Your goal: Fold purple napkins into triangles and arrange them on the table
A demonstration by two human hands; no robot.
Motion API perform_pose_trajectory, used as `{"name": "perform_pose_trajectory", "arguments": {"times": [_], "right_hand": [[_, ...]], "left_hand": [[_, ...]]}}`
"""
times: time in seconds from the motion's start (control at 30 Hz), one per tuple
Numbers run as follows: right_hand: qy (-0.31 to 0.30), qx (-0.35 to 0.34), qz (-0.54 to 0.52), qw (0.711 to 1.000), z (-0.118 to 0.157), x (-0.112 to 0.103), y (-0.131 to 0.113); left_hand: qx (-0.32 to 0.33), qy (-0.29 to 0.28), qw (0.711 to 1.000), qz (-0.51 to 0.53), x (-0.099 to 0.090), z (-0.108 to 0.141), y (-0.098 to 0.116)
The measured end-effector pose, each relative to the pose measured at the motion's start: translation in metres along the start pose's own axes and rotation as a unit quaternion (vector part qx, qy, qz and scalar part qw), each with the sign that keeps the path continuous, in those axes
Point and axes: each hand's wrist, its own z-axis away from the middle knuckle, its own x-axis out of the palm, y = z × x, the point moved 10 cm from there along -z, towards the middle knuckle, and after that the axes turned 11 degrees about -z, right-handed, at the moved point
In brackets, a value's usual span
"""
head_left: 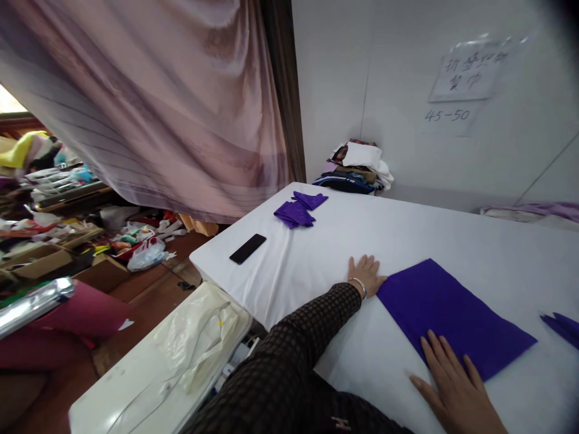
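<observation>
A purple cloth napkin (456, 313) lies flat on the white-covered table (325, 253), with one corner pointing away from me. My left hand (365, 275), with a silver bracelet at its wrist, rests flat beside the napkin's left corner, and its thumb touches that corner. Spread over the near edge of the napkin is my right hand (455, 386), fingers apart and palm down. Neither hand grips anything. Folded purple napkins (296, 212) sit at the far left of the table, and another folded purple piece (563, 328) is at the right edge.
A black phone (248, 248) lies on the table's left side. Stacked clothes (355, 166) stand behind the table against the wall. Left of me is a low white surface (136, 361) with plastic and a cable. A curtain (203, 108) hangs behind; boxes (104, 271) crowd the floor.
</observation>
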Motion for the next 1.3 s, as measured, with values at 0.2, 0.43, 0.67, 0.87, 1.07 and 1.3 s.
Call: {"name": "perform_pose_trajectory", "arguments": {"times": [0.2,0.43,0.67,0.87,1.07,1.3], "right_hand": [[-0.014,0.014,0.004,1.000,-0.003,0.003,0.002],[-0.087,0.055,-0.012,0.995,-0.013,-0.001,-0.002],[-0.145,0.096,-0.067,0.982,-0.026,-0.015,-0.008],[-0.147,0.101,-0.107,0.978,-0.029,-0.020,-0.009],[-0.154,0.110,-0.116,0.975,-0.030,-0.022,-0.010],[-0.176,0.099,-0.140,0.969,-0.031,-0.026,-0.012]], "left_hand": [[0.035,0.083,0.996,-0.021,-0.029,0.009,0.032],[0.242,0.029,0.970,-0.012,-0.005,0.032,0.113],[0.111,0.005,0.993,-0.037,-0.001,-0.015,0.057],[-0.023,0.073,0.996,-0.051,-0.031,-0.033,0.008],[0.047,0.041,0.998,0.006,-0.035,-0.022,0.047],[-0.002,-0.046,0.999,0.028,-0.021,-0.019,0.033]]}}
